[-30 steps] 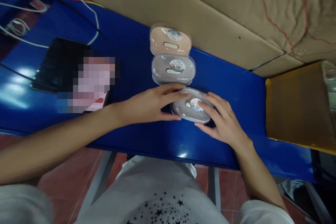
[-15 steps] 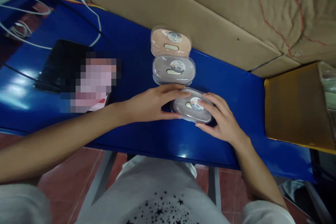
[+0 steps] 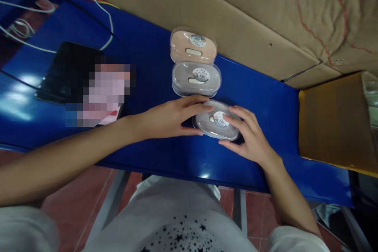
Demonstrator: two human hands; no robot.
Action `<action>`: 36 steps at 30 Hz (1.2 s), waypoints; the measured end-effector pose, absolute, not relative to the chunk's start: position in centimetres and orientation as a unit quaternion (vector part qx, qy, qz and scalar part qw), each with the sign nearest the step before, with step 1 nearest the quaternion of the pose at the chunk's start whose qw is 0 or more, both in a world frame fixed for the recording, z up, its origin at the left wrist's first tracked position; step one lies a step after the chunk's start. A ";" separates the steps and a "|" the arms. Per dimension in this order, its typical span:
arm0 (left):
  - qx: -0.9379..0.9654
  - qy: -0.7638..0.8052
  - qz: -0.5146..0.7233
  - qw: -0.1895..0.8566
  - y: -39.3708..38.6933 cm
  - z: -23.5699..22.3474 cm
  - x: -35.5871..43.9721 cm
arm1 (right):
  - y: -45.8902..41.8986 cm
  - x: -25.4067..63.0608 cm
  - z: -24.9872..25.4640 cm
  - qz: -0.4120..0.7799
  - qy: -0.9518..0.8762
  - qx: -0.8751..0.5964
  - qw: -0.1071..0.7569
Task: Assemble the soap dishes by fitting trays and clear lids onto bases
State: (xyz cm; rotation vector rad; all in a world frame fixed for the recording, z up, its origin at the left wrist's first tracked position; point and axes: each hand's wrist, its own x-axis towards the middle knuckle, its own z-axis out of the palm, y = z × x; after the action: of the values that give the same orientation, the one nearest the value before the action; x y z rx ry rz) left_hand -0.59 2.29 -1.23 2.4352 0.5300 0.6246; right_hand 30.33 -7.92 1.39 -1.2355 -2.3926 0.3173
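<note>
A grey oval plastic box (image 3: pixel 206 120) with a clear lid and a round barcode sticker lies on the blue table, slightly turned. My left hand (image 3: pixel 180 116) grips its left end, fingers along the far edge and thumb at the near edge. On the other end, my right hand (image 3: pixel 251 136) closes around the rim, with one fingertip on the sticker. Just beyond it sits a second grey box (image 3: pixel 181 75) of the same shape. Behind that one stands a peach-coloured box (image 3: pixel 181 43), also under a clear lid with a sticker.
At left lies a black flat device (image 3: pixel 67 71) beside a blurred-out pinkish object (image 3: pixel 103 90). A white cable (image 3: pixel 110 23) runs behind them. Brown cardboard (image 3: pixel 236 27) walls the table's back. A yellow-edged carton (image 3: pixel 333 118) stands at right.
Both hands keep their hold on the near grey box, which stays in almost the same place. The view has shifted slightly.
</note>
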 end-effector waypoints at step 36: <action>0.951 0.199 0.181 0.154 1.4 1.2 -0.5 | -7.7 30.3 1.2 0.113 -0.857 -0.458 0.208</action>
State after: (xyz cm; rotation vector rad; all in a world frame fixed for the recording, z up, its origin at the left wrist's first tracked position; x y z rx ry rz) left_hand -0.51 1.41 1.23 2.7256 0.5707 0.5184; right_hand 30.28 -7.68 1.24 -1.2748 -2.3847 0.3150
